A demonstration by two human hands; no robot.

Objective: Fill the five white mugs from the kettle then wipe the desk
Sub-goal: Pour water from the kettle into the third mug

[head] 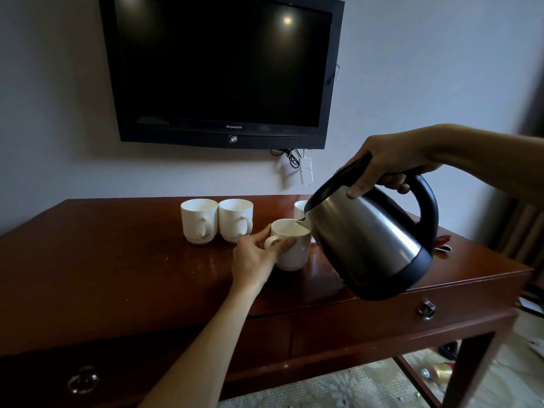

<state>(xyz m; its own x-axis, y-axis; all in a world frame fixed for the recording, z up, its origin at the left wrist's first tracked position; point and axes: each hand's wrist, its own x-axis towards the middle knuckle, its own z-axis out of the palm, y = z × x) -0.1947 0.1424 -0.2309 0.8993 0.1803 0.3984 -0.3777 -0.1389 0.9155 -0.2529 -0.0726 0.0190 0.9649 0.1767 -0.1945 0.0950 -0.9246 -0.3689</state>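
Your left hand (253, 260) curls round the front mug (290, 245) mid-desk (117, 260); your right hand (388, 166) grips the steel kettle (371, 240), tilted, spout toward 9 o'clock over the mug.

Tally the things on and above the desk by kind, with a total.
White mugs: 4 in view, the last partly hidden behind the kettle
Kettle: 1
Television: 1
Total: 6

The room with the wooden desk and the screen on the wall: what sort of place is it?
Probably a hotel guest room. A wall-mounted Skyworth television hangs over a dark wooden desk with drawers, and matching white mugs stand beside a steel electric kettle, as in hotel rooms.
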